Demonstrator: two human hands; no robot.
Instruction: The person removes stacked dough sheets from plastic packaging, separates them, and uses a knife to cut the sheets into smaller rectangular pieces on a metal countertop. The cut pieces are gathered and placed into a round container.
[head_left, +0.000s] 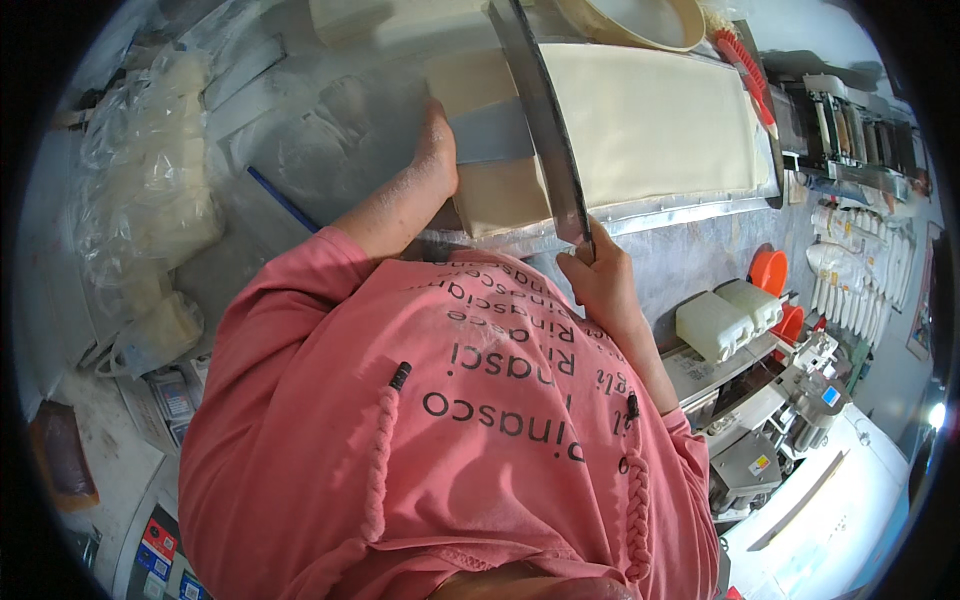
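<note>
My right hand (600, 281) grips the near end of a long wide blade (551, 127), which reaches away from me across the work surface. Right of the blade lies a broad pale sheet, probably dough (652, 124), on a tray with a metal edge (652, 215). Left of it is a pale folded stack (506, 196) with a blue-grey flat piece (491, 133) across its middle. My left hand (436, 146) rests against the stack's left side; its fingertips are hidden.
A round sieve (645, 26) stands at the far edge, beside a red-handled brush (750, 79). Bagged pale blocks (176, 165) lie at the left. White canisters (712, 324) and orange containers (769, 271) are at the right. A blue stick (281, 197) lies near my left forearm.
</note>
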